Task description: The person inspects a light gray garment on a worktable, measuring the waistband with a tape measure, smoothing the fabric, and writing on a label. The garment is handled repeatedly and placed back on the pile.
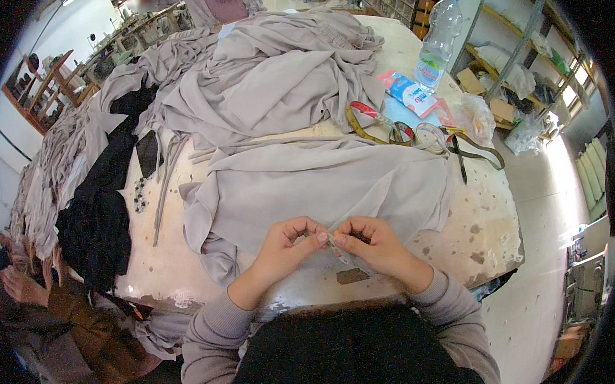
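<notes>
My left hand (294, 246) and my right hand (371, 243) meet near the table's front edge, their fingertips pinching a thin strip of grey fabric (344, 257) between them. A small loop of it hangs below the fingers. Just beyond and partly beneath my hands, a light grey fabric piece (307, 187) lies spread with folded edges. Whether the strip joins this piece cannot be told. Narrow grey fabric ties (161, 208) lie to its left.
Behind lies a large heap of grey fabric (277, 85); black cloth (99, 206) is at left. A tape measure (359, 130), tape roll (430, 136), black pen (459, 159), wipes packet (410, 94) and plastic bottle (437, 45) stand or lie at right. Another person's hand (23, 287) is at far left.
</notes>
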The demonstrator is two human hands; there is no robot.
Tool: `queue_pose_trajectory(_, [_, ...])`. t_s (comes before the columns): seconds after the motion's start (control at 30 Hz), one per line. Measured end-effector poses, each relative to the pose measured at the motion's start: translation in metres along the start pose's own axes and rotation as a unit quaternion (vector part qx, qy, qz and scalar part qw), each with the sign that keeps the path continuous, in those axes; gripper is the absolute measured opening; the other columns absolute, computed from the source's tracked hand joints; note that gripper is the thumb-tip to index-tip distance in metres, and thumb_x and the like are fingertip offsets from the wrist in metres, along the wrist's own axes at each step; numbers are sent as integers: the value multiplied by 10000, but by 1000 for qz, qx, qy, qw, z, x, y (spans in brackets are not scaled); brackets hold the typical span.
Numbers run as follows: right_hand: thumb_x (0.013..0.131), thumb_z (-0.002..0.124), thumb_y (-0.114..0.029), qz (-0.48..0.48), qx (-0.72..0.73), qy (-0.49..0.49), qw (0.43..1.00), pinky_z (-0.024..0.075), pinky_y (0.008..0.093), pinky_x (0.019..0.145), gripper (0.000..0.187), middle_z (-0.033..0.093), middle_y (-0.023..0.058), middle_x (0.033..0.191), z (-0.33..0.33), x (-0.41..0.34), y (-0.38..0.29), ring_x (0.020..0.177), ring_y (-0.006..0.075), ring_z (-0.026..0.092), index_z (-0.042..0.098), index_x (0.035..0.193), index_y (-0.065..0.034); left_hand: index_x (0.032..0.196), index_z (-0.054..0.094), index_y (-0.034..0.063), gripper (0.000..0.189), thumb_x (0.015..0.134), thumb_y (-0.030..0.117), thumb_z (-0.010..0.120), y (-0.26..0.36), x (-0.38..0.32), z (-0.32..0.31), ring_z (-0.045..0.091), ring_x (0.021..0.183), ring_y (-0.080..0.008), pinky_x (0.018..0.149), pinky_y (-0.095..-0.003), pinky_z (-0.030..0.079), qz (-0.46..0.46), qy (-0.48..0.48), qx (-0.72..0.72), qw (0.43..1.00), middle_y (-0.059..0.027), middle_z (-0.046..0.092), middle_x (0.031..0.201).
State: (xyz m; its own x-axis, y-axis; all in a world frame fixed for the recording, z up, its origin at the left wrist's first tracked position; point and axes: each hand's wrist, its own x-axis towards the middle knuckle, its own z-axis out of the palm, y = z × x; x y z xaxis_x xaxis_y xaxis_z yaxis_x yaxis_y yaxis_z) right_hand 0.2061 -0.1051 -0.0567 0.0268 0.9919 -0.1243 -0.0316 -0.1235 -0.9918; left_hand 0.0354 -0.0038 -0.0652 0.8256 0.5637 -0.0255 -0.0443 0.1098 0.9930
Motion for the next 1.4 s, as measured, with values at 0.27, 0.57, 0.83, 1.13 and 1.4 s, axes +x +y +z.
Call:
queue_pose_trajectory(0.27, [882, 586, -193, -6, -13, -9, 1000, 422, 212, 611, 179, 599, -20, 739, 1, -5, -7, 678, 42, 506, 617, 875, -16, 854, 618, 2, 137, 853, 138, 604, 0, -1, -2, 543, 764, -81, 732, -221, 426, -5, -20, -49, 999, -11, 616, 801])
queue_pose_trajectory(0.57, [882, 595, -187, -13, -56, 9, 998, 408, 185, 561, 165, 601, -23, 732, 5, -7, -10, 645, 21, 501, 604, 853, -24, 821, 616, 22, 66, 789, 78, 628, -2, -2, 0, 517, 734, -61, 692, -212, 404, 13, 0, 31, 999, 12, 605, 769])
queue_pose_trajectory(0.83, [880, 594, -184, -35, -68, 23, 997, 429, 204, 574, 181, 613, -1, 727, 6, -8, -5, 640, 41, 514, 609, 860, -5, 856, 613, 10, 85, 788, 60, 622, -6, -3, 1, 519, 742, -60, 699, -207, 408, -10, 8, -46, 999, 3, 608, 787])
queue_pose_trajectory(1.13, [880, 591, -173, -84, -117, 35, 989, 433, 212, 570, 171, 613, 10, 721, 6, -9, -4, 637, 48, 520, 605, 848, -6, 871, 615, 7, 123, 816, 111, 650, -1, -5, 4, 514, 742, -55, 699, -202, 409, -24, 4, -14, 1000, 1, 606, 811])
queue_pose_trajectory(1.4, [867, 602, -188, -58, -41, 36, 997, 430, 225, 540, 189, 592, 0, 673, 7, -9, -3, 610, 47, 507, 613, 842, -1, 910, 601, 6, 106, 852, 94, 599, -2, -6, 5, 507, 767, -51, 701, -201, 406, -22, -25, -105, 994, 12, 597, 823])
